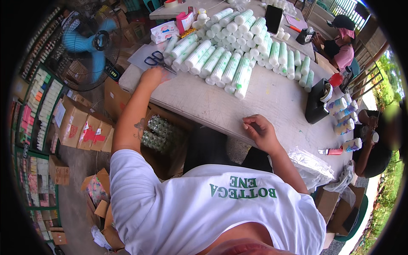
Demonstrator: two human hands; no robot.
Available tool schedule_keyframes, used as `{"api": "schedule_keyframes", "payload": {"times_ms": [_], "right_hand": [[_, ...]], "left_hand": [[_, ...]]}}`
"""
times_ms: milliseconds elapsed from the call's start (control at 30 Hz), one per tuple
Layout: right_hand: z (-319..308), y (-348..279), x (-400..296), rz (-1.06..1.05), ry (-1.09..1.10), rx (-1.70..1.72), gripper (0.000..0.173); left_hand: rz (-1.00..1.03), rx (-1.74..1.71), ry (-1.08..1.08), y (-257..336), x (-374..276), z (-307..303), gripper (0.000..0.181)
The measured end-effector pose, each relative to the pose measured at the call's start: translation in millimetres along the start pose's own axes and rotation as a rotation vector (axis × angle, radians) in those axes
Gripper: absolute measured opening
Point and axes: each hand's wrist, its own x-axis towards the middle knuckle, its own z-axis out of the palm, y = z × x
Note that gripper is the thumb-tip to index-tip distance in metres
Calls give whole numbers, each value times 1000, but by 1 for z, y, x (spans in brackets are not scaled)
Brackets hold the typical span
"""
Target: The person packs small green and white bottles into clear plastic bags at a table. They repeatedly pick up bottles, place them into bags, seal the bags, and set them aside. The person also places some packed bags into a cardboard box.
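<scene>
My left hand rests at the table's far left edge, beside the dark-handled scissors and over thin plastic sheets. Its fingers are partly hidden, so I cannot tell whether it grips anything. My right hand hovers by the near table edge, fingers curled, thumb apart from them, with nothing visible in it. Beyond both hands, a large pile of white cylinders in clear wrap with green print lies stacked on the table. A shorter row of similar cylinders continues to the right.
A black tape dispenser stands at right, near decorated white cylinders and a red-handled tool. Clear plastic covers the near right edge. A fan and cardboard boxes are at left. Two people sit across.
</scene>
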Motion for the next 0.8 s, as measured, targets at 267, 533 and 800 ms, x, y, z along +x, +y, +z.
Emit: {"api": "schedule_keyframes", "payload": {"times_ms": [267,533,800], "right_hand": [[0,-4,0,-43,6,-5,14],[0,-1,-3,-35,10,-8,15],[0,-2,-2,-31,-4,19,15]], "left_hand": [[52,5,139,-5,-2,-4,13],[-57,-331,231,-7,-7,1,22],[39,-478,225,-51,-11,34,31]]}}
